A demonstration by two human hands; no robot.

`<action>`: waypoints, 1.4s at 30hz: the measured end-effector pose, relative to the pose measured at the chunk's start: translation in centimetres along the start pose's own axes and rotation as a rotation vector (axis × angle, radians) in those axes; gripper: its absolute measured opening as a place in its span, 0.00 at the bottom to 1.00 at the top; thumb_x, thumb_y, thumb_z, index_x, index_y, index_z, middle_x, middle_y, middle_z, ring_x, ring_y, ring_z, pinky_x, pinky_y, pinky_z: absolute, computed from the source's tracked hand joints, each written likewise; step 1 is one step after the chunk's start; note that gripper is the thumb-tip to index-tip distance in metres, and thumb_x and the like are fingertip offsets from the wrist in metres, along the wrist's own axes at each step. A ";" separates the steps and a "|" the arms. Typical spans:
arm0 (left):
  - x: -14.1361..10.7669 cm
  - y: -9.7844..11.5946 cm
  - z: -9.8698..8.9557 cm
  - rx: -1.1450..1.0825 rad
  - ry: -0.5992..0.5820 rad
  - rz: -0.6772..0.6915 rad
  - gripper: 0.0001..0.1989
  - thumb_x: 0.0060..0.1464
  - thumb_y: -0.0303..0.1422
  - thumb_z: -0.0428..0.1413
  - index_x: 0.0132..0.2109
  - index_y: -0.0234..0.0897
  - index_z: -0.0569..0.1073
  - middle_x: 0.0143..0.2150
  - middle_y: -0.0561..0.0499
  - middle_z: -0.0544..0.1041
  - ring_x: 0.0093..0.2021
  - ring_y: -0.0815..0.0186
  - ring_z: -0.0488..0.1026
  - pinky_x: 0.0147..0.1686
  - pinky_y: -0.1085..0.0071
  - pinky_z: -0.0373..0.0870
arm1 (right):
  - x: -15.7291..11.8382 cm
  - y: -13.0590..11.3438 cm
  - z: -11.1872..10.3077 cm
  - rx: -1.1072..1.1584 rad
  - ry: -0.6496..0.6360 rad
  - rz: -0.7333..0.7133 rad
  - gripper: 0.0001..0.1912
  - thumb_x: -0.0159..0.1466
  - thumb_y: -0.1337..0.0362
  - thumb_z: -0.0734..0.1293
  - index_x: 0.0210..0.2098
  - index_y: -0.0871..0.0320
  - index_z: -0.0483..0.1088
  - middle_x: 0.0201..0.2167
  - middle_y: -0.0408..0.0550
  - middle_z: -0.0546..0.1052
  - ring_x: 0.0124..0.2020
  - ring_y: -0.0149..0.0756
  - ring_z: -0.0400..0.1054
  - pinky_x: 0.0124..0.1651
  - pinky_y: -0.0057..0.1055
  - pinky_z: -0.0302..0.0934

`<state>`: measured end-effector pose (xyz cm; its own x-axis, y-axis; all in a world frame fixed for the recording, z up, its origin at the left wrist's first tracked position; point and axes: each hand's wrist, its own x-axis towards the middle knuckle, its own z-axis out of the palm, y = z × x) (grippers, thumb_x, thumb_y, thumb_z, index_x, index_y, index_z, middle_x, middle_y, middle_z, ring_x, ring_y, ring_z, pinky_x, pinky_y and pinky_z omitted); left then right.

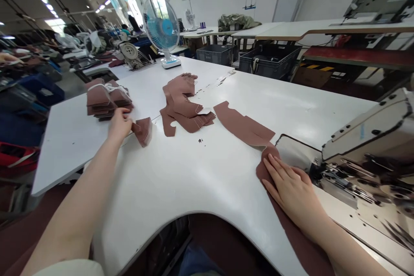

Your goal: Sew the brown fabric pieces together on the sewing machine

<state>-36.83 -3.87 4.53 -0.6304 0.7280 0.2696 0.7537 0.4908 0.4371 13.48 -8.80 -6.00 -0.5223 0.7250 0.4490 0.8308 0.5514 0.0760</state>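
My left hand (120,124) is closed at the left of the white table (181,172), its fingers pinching the edge of a small brown fabric piece (142,131). Just behind it sit tied stacks of brown pieces (103,99) with a white string round them. My right hand (289,181) lies with fingers stretched out, palm down, on a long brown fabric strip (284,224) that runs down over the near edge. That strip touches a flat brown piece (242,124). A fanned pile of brown cut pieces (183,103) rests mid-table.
A sewing machine (365,172) stands close to my right hand. A fan (163,30) is at the table's far edge. Grey crates (268,61) sit beyond it, under another table. Scissors (399,237) lie at the lower right. The near table edge curves inward.
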 end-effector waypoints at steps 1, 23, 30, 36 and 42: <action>-0.3 0.7 -0.2 -0.011 0.107 0.004 0.18 0.51 0.22 0.49 0.50 0.35 0.61 0.36 0.53 0.67 0.33 0.68 0.64 0.36 0.72 0.63 | 0.1 0.5 -0.2 -0.008 -0.006 0.026 0.25 0.71 0.58 0.50 0.62 0.60 0.60 0.58 0.57 0.69 0.54 0.48 0.64 0.50 0.46 0.56; -23.8 26.9 11.6 0.110 -0.646 1.638 0.17 0.52 0.33 0.56 0.48 0.30 0.69 0.48 0.40 0.72 0.48 0.55 0.68 0.45 0.60 0.66 | -4.8 3.3 -5.0 0.234 -0.191 0.185 0.18 0.70 0.62 0.56 0.56 0.57 0.67 0.59 0.49 0.68 0.54 0.43 0.62 0.48 0.41 0.62; -24.5 27.6 13.5 -0.068 -0.582 1.640 0.04 0.54 0.26 0.50 0.34 0.36 0.70 0.33 0.49 0.72 0.37 0.63 0.68 0.37 0.67 0.64 | -5.6 3.9 -5.0 0.334 -0.169 0.187 0.16 0.70 0.64 0.57 0.54 0.54 0.69 0.54 0.47 0.72 0.48 0.40 0.65 0.45 0.39 0.61; -24.5 26.7 15.1 -0.258 -0.596 1.638 0.12 0.53 0.25 0.50 0.44 0.37 0.72 0.34 0.50 0.72 0.35 0.64 0.66 0.36 0.68 0.64 | -5.7 3.8 -5.0 0.312 -0.098 0.169 0.17 0.71 0.66 0.55 0.53 0.55 0.70 0.52 0.47 0.74 0.47 0.38 0.66 0.44 0.37 0.59; -24.6 26.1 15.2 -0.284 -0.381 1.757 0.17 0.56 0.23 0.46 0.47 0.41 0.73 0.28 0.52 0.70 0.31 0.66 0.66 0.32 0.69 0.60 | -5.6 3.8 -4.9 0.283 -0.060 0.153 0.16 0.70 0.68 0.56 0.53 0.57 0.69 0.51 0.46 0.75 0.47 0.38 0.65 0.43 0.37 0.58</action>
<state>1.21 -1.70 -3.77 0.8751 0.3284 0.3554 0.3437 -0.9388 0.0211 20.54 -12.84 -3.84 -0.4126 0.8269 0.3821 0.8185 0.5207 -0.2428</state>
